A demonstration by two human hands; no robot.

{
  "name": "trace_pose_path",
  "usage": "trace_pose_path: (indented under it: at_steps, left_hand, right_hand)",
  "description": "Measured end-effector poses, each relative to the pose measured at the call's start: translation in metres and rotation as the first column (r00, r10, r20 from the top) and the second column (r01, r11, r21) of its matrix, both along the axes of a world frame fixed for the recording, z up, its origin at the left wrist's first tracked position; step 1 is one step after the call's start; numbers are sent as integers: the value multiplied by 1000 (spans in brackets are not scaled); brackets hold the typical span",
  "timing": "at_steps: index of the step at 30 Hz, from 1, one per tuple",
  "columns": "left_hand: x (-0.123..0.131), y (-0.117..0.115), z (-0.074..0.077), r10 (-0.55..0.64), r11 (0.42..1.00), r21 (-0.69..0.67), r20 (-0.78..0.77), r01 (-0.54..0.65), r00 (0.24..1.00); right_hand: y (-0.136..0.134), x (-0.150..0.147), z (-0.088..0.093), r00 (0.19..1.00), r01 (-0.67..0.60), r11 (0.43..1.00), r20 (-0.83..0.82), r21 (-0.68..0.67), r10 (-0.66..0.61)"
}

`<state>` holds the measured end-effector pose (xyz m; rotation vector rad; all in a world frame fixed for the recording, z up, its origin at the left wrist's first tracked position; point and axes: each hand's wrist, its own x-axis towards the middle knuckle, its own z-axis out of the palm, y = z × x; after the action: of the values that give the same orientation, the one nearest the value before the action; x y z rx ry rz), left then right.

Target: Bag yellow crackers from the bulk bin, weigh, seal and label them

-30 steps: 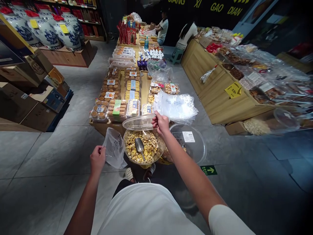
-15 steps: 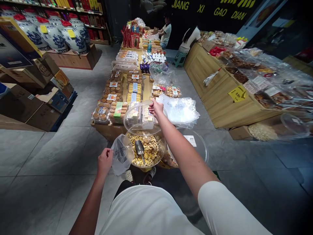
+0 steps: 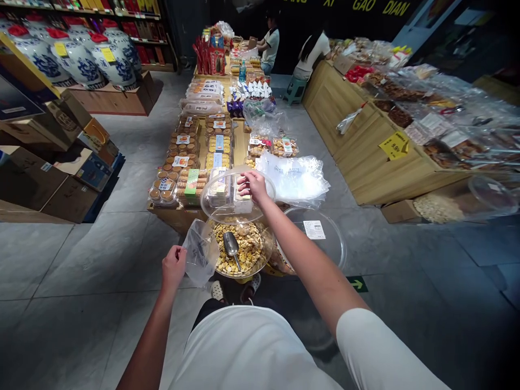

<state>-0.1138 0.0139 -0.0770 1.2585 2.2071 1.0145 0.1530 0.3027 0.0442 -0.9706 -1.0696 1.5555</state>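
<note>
A clear plastic lid [image 3: 221, 208] is gripped at its upper edge by the right hand [image 3: 254, 187], fingers curled over the rim, and it tilts just above a round clear tub [image 3: 270, 252]. The tub is full of yellow beans [image 3: 247, 254], with a metal scoop [image 3: 231, 245] lying in them. The left hand [image 3: 174, 265] closes on the neck of a clear plastic bag [image 3: 200, 253], just left of the tub. A second clear round container [image 3: 331, 246] sits to the right, below a heap of plastic bags [image 3: 294, 179]. Packaged pastries [image 3: 189, 181] cover a wooden table [image 3: 174, 219] beyond.
</note>
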Motion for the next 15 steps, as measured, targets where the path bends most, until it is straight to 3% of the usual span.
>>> trace_pose_path:
  at_steps: [5,11,13,15]
  left_hand:
    - [3,8,-6,-15,1000,-12,0,15,1000]
    - [10,16,0,-19,1000,-17,-6,19,1000]
    - [12,17,1,-18,1000,-13,-1,18,1000]
    - [13,17,1,-16,1000,-9,1,16,1000]
  right_hand:
    - [-25,12,-14,999,-27,999,-24,40,28]
    - [-37,22,-17,998,-61,996,-9,59,61]
    - [-44,26,-26,997,-73,995,1,68,73]
    - [-56,31,-47,995,-92,994,56,64,88]
